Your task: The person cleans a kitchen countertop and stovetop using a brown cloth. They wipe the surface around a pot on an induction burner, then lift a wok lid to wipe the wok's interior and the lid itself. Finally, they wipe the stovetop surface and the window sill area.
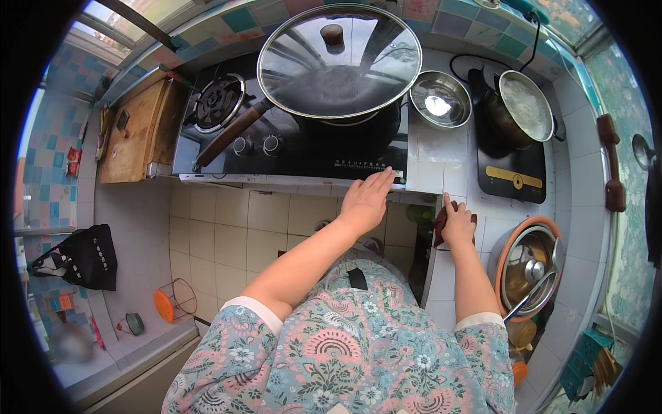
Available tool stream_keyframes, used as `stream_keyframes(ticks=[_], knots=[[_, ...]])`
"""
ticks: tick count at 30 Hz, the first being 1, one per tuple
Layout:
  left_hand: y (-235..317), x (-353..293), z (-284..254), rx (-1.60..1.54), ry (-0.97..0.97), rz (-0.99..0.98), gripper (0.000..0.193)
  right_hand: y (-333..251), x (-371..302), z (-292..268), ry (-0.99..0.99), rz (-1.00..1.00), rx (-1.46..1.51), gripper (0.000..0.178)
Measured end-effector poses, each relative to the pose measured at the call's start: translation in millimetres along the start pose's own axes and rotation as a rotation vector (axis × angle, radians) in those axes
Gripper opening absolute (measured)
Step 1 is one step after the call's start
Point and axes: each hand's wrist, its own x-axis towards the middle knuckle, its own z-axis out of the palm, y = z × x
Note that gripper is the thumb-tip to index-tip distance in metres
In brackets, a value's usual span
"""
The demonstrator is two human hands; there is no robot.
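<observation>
My left hand (365,205) lies flat at the front edge of the black glass gas stove (276,162), fingers stretched out and holding nothing. My right hand (458,225) presses on a dark red cloth (440,226) at the edge of the white tiled counter (429,165). Its index finger points forward, and the other fingers curl over the cloth, hiding part of it. Ahead of my left hand, a wok (234,134) with a long brown handle sits on the stove. A large, fogged glass lid (303,83) covers it.
A steel bowl (441,100) stands right of the wok. Farther right, a pot (527,103) of cloudy, foamy liquid rests on an induction cooker (512,181). Nearer are an orange basin (498,276) with steel ware and a ladle (538,290). Left, a wooden cutting board (131,138) stands beside the free burner (219,102).
</observation>
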Motion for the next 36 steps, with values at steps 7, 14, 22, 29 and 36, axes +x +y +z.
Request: stream_keyframes(ticks=[7, 14, 22, 29, 36], knots=[[-41.9, -78.4, -20.6, 0.039, -0.077, -0.095, 0.057, -8.4, -31.6, -69.4, 0.192, -0.202, 0.529, 0.073], [-27.8, -99.9, -33.4, -0.142, -0.043, -0.242, 0.041, -106.9, 0.9, -90.5, 0.425, -0.522, 0.077, 0.071], [-41.2, -129.4, -32.1, -0.178, -0.149, -0.375, 0.027, -115.5, -8.2, -81.1, 0.381, -0.509, -0.031, 0.076], [-86.5, -171.5, -61.6, -0.170, -0.219, -0.433, 0.026, -121.9, -1.8, -92.9, 0.435, -0.427, -0.040, 0.067], [-146.1, -226.8, -84.6, -0.217, -0.329, -0.507, 0.027, -250.4, -4.0, -94.5, 0.350, -0.403, -0.211, 0.064]])
